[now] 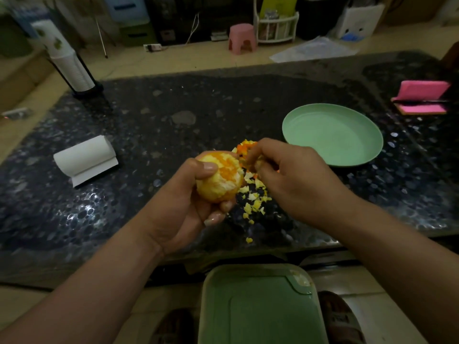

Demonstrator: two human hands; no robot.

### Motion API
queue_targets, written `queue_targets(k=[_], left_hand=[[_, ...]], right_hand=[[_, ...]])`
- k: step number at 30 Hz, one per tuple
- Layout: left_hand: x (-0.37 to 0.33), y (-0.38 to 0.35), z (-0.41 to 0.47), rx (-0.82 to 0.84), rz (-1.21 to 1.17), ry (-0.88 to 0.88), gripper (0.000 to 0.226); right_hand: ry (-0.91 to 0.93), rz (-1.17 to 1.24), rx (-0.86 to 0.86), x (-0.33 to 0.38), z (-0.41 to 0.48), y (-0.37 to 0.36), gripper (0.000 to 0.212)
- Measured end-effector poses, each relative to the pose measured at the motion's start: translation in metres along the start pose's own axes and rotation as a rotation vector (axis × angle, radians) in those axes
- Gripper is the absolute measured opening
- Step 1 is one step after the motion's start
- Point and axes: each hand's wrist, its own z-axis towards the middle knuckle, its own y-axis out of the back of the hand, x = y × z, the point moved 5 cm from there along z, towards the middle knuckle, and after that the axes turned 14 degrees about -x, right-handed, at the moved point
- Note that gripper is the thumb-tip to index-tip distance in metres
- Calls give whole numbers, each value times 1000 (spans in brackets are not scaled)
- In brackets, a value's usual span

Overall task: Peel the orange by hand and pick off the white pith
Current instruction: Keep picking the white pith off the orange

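Observation:
My left hand [191,202] grips a mostly peeled orange [219,178], thumb on top and fingers curled beneath; orange flesh and white pith show on it. My right hand [288,175] hovers just right of the fruit with its fingers curled together, blurred, and seems to pinch a small bit; I cannot make out what it is. Small scraps of peel and pith [254,197] lie scattered on the dark table below both hands, with a heap of orange peel bits [244,146] just behind my right fingers.
An empty green plate [332,135] sits right of my hands on the dark speckled table [161,125]. A white paper roll [85,160] lies left, a cup stack [67,60] far left, a pink holder [422,96] far right. A green bin lid [258,306] is below the table edge.

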Motion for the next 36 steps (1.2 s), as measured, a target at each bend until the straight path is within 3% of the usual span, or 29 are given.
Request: queue_targets(k=[3,9,22,26,31,36], left_hand=[[1,3,2,-51,34,-22,74],[1,5,5,-126,156,-79,47],[5,0,5,-177,379,-185,35],[4,0,2,-130,335,-152,41],[0,-2,-3,-32,159,-85,46],[0,-2,-1,-1,47,-44,56]], right_hand=[[34,22,-33,10,-1,6,7],[121,0,-39,21,-5,13,12],[339,-258,-125,32,-7,2,12],[305,-214,-148,32,-5,5,8],[121,-19,-91,12,2,10,6],[20,-10,-70,-2,2,8,11]])
